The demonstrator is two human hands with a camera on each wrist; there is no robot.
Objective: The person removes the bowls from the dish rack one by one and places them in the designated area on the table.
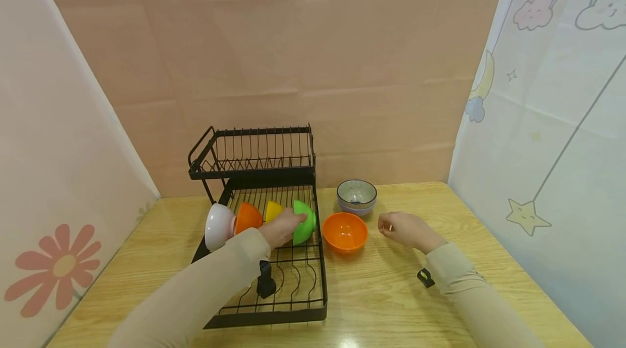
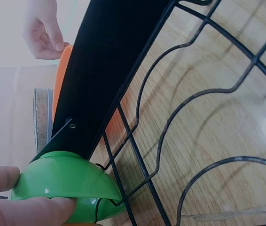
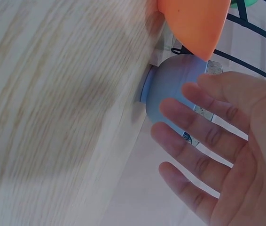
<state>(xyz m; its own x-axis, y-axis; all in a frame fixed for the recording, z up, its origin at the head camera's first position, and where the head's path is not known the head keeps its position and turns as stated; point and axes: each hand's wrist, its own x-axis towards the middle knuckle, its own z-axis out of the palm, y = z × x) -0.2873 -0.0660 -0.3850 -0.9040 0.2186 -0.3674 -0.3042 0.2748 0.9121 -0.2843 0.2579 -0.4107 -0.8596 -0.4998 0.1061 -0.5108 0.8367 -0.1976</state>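
In the black dish rack's lower tier, a green bowl (image 1: 305,222) stands on its side at the right end of a row. My left hand (image 1: 283,227) pinches its rim, thumb and fingers at the edge in the left wrist view, where the bowl (image 2: 62,176) rests against the wires. Left of it stand a yellow bowl (image 1: 273,210), an orange bowl (image 1: 248,217) and a white bowl (image 1: 218,227). My right hand (image 1: 408,230) hovers over the table, fingers loosely bent and holding nothing. Nearest to it is another orange bowl (image 1: 344,232), upright on the table.
Behind the upright orange bowl, a speckled bowl (image 1: 356,191) sits in a lavender one (image 1: 356,210). The dish rack (image 1: 274,316) has a raised upper tier (image 1: 251,175) at the back. Fabric walls enclose the wooden table (image 1: 381,304) on three sides.
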